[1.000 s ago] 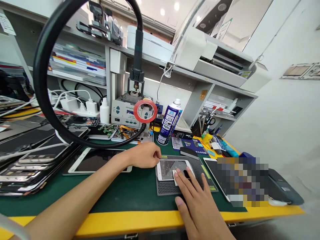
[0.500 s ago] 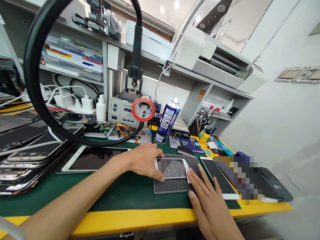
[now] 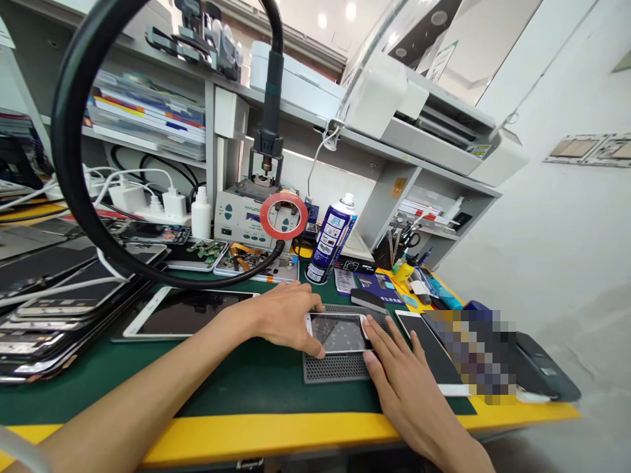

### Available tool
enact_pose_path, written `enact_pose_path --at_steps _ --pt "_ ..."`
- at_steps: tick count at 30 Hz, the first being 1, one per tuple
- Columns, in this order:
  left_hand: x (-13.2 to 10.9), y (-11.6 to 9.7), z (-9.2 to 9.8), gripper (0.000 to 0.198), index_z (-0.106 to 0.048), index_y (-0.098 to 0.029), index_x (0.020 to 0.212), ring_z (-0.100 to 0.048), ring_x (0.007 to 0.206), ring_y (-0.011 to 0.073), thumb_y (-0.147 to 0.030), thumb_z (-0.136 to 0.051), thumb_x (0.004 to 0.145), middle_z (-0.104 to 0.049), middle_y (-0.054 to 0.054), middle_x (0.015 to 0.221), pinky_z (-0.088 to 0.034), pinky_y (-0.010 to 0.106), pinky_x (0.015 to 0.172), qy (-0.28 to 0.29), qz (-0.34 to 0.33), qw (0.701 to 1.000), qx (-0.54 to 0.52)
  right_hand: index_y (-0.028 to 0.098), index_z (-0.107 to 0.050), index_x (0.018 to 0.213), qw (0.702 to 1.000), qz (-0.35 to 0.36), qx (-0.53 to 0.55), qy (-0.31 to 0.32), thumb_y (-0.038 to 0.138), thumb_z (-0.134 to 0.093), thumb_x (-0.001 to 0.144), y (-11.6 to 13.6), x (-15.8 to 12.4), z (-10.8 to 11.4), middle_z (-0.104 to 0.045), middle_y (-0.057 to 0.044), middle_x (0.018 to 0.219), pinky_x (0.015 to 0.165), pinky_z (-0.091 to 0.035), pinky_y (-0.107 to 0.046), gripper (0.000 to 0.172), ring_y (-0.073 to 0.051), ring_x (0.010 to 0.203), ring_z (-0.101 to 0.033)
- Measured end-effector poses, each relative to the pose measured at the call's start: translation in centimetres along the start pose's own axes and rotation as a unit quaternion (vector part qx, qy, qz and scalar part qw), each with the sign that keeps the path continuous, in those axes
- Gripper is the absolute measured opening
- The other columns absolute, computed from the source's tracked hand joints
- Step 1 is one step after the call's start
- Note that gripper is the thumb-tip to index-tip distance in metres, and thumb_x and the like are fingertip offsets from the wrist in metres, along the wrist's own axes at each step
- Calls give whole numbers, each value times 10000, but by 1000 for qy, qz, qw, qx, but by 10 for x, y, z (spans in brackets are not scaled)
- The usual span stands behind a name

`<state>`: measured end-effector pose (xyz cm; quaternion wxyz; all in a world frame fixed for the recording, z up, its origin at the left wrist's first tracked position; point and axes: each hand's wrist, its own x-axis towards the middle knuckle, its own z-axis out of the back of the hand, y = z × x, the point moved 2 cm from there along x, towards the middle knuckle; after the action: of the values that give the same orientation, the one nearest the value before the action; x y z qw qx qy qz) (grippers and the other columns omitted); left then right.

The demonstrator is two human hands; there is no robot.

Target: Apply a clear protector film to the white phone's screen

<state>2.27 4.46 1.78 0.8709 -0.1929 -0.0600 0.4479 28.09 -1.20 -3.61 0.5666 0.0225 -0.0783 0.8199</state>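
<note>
A white-framed smartphone (image 3: 340, 334) with a speckled grey screen lies flat on a dark perforated mat (image 3: 335, 370). My left hand (image 3: 288, 318) grips its left end, thumb at the near edge and fingers at the far edge. My right hand (image 3: 401, 374) lies over the phone's right end, its fingers stretched out and the fingertips on the screen side. Whether a thin white piece is under those fingertips is hidden. Just right of this hand is a white phone panel (image 3: 434, 351) with a dark face.
A white tablet (image 3: 187, 312) lies left, beyond my forearm. Stacked dark screens (image 3: 73, 295) fill the left edge. Behind stand a spray can (image 3: 331, 240), a roll of red tape (image 3: 266, 217) and a grey station (image 3: 236, 217). A thick black hose (image 3: 66, 131) loops overhead.
My right hand has slid slightly left and up, further over the phone's right end, covering a white piece seen there before. My left hand and the phone have hardly moved.
</note>
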Motion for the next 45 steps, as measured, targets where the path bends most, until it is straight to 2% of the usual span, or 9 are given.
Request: enact_pose_path --at_steps 10,17,19,22,24,26,35,45 --pt "1 -1 0 811 -641 -206 1268 -581 1131 340 -748 -679 666 -648 116 1191 -476 354 844 -6 -2 1000 2 223 -316 1607 1000 2 12 3 495 -182 1077 13 20 4 -272 20 1653 1226 -159 -665 610 -331 1553 -155" --pt "2 3 1 828 -625 -175 1277 -587 1138 362 -716 -699 655 -653 143 1225 -479 393 881 -7 -5 1000 -21 235 -269 1619 997 51 48 25 533 -146 1075 46 28 13 -199 39 1669 1228 -96 -677 631 -334 1563 -71" --pt "2 6 2 720 -629 -172 1266 -621 1093 331 -639 -676 720 -673 132 1215 -495 367 849 -4 -4 999 -42 249 -241 1624 995 64 66 40 545 -137 1073 57 29 18 -168 54 1672 1230 -81 -674 633 -333 1564 -59" --pt "4 12 3 440 -647 -185 1212 -678 971 257 -378 -579 821 -728 91 1124 -507 301 758 -5 -3 997 -77 279 -202 1627 990 84 96 54 546 -125 1075 71 31 25 -140 80 1672 1234 -43 -667 618 -320 1567 -43" --pt "5 14 4 390 -658 -183 1173 -691 926 232 -239 -519 813 -745 81 1083 -501 278 719 -12 -2 996 -92 293 -189 1626 987 96 114 56 547 -123 1076 78 33 28 -137 91 1670 1235 -17 -661 609 -310 1568 -29" --pt "6 16 4 396 -669 -170 1147 -693 934 229 -177 -486 796 -750 90 1080 -499 273 722 -24 -1 995 -99 288 -190 1625 985 104 123 54 550 -123 1077 82 34 29 -139 85 1670 1235 3 -655 612 -307 1568 -20" --pt "7 15 3 376 -711 -167 1086 -701 941 228 -137 -504 773 -767 84 1064 -509 264 729 -39 -7 994 -98 297 -192 1622 986 106 119 48 549 -154 1078 86 20 25 -140 87 1666 1235 -2 -662 601 -315 1567 -33" --pt "6 13 3 366 -745 -164 1094 -708 1036 233 -148 -491 831 -765 91 1168 -534 269 845 -40 -26 995 -90 336 -126 1625 986 117 110 44 523 -229 1075 84 -2 16 -128 87 1658 1214 -55 -712 590 -362 1552 -82"
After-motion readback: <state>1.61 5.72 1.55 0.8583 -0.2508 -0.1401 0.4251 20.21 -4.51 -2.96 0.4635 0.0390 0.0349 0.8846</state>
